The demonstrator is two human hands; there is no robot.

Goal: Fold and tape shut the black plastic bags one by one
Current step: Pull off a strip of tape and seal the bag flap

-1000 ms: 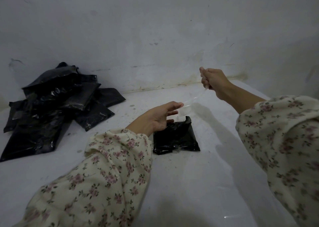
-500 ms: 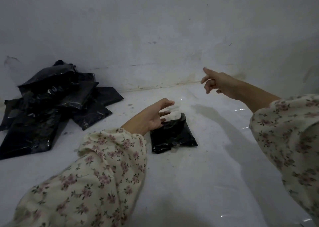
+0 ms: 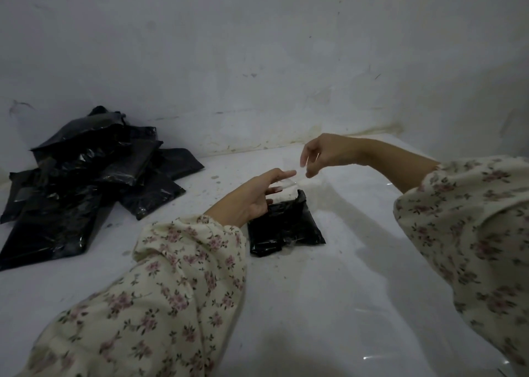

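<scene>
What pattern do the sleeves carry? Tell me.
Small pink flowers on cream; head view, left sleeve.

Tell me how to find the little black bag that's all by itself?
Start on the white surface below the wall. Skip the pile of black bags at the far left and look in the middle, by the left hand. That folded bag is smaller and lies alone, apart from the pile.

a glossy white surface (image 3: 329,305), dirt-flecked, carries one folded black bag (image 3: 289,227) near the middle and a pile of black bags (image 3: 86,182) at far left.
</scene>
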